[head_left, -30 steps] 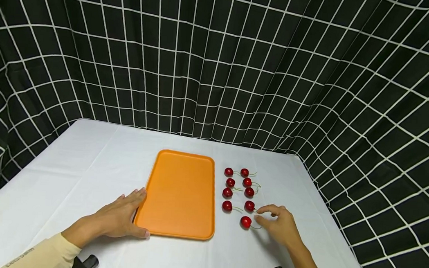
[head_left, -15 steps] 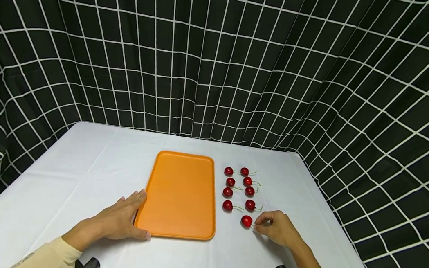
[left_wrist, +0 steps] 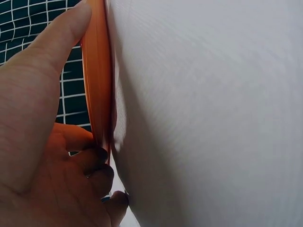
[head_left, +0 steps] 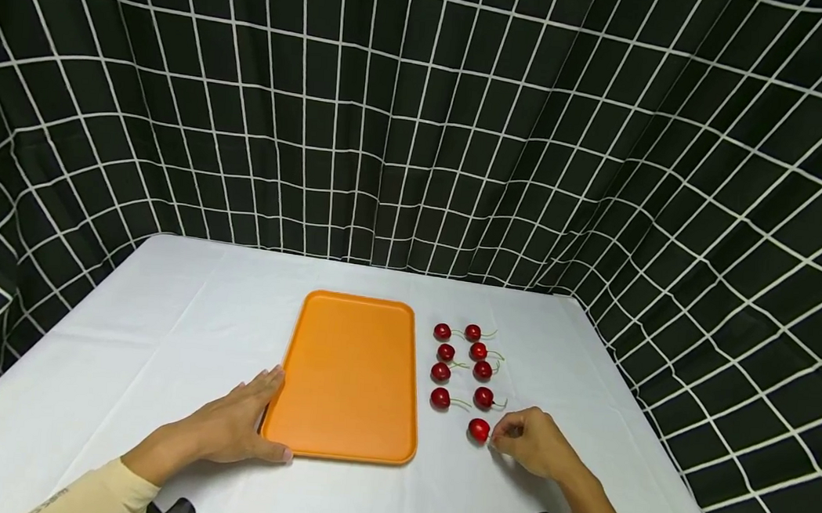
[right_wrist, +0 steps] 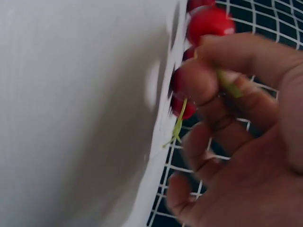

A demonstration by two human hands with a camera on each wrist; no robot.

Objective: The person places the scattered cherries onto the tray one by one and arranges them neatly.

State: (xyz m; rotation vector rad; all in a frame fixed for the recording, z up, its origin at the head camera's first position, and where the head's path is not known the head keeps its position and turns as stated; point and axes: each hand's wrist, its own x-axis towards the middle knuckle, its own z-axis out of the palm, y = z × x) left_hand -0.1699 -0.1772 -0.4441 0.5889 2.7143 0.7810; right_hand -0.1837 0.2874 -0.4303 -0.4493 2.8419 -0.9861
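In the head view, my right hand [head_left: 530, 444] pinches the green stem of the nearest red cherry [head_left: 479, 430] between thumb and forefinger. The right wrist view shows that cherry [right_wrist: 210, 27] beyond the fingertips, its stem passing between them. My left hand [head_left: 234, 422] rests against the near left corner of an orange tray [head_left: 347, 378]. Its fingers lie extended along the tray's left side, and its thumb touches the front edge. In the left wrist view, the thumb and fingers of the left hand [left_wrist: 52, 132] lie against the orange rim [left_wrist: 98, 71].
Several more cherries with stems lie in two columns right of the tray, among them one cherry [head_left: 483, 397] just beyond the pinched one and another cherry [head_left: 440, 399] to its left. A white cloth [head_left: 188, 313] covers the table. Black curtains with white grid lines [head_left: 419, 131] surround it.
My right hand has moved slightly nearer to me, from beside the second-nearest cherry's stem to the nearest one's, and now pinches it. The left hand stays at the tray.
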